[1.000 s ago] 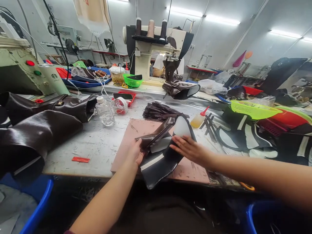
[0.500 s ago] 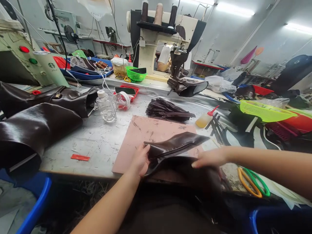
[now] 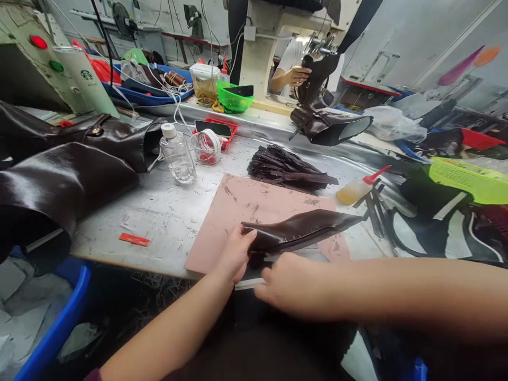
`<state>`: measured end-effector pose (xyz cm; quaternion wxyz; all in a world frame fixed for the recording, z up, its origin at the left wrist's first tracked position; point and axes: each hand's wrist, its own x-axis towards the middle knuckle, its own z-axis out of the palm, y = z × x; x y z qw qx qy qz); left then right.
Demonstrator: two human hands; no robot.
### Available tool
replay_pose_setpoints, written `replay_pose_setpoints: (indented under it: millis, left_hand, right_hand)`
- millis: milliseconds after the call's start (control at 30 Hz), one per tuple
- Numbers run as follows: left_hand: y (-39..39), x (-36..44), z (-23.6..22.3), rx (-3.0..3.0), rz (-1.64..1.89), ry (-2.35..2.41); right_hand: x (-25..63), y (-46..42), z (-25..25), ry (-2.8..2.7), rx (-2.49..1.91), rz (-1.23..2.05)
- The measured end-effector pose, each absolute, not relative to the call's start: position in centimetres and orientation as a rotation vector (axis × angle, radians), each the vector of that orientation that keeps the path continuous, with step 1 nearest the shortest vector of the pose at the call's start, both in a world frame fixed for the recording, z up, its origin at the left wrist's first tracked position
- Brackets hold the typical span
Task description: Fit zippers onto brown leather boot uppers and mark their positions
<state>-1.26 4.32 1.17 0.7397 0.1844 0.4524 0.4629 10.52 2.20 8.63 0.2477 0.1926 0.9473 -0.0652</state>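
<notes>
A dark brown leather boot upper [image 3: 296, 228] with a stitched seam lies partly over the pink board, its lower part dropping past the table edge. My left hand [image 3: 235, 255] is closed on its left end, thumb on top. Close beside it, my right hand [image 3: 296, 286] is curled at the near side of the piece, by a white strip [image 3: 246, 284] along the edge. Its fingertips are partly hidden and the forearm is blurred, but the fingers look closed on the leather. The part over my lap is dark and hard to make out.
Behind the pink board [image 3: 210, 233] lies a heap of dark strips [image 3: 286, 166]. A glue bottle [image 3: 359, 188] stands right, a clear bottle [image 3: 178, 156] left. Brown boot shafts [image 3: 67, 185] cover the left side. A co-worker's hand [image 3: 297, 75] shows behind the sewing machine [image 3: 254, 58].
My right hand has moved left and nearer, from the far edge of the leather to beside my left hand. My left hand keeps its hold. The view has tilted down.
</notes>
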Motion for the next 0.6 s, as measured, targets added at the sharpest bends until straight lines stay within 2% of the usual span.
replay_pose_setpoints:
  millis: [67, 167, 233, 333, 467, 533, 600]
  left_hand:
    - [4.2, -1.5, 1.4, 0.415, 0.990, 1.011]
    - [4.0, -1.9, 1.5, 0.439, 0.924, 1.038]
    - [4.0, -2.2, 1.5, 0.469, 0.892, 1.056]
    - [4.1, -2.8, 1.2, 0.531, 0.864, 1.077]
    - [4.2, -4.2, 0.7, 0.972, 0.794, 1.301]
    - [4.0, -4.7, 0.4, 1.230, 0.767, 1.437]
    - [3.7, -4.8, 0.2, 1.354, 0.757, 1.503]
  right_hand:
    - [11.2, 3.6, 9.0, 2.527, 0.556, -0.481]
    - [13.3, 5.2, 9.2, 2.446, 0.910, -1.028]
    - [14.2, 5.1, 9.0, 2.373, 1.104, -1.217]
    - [14.1, 3.4, 8.3, 2.446, 1.231, -1.018]
    - [12.9, 1.1, 7.0, 2.791, 1.063, -0.559]
    - [12.7, 0.9, 6.6, 2.882, 1.046, -0.498]
    - [12.6, 1.3, 6.4, 2.845, 1.146, -0.603]
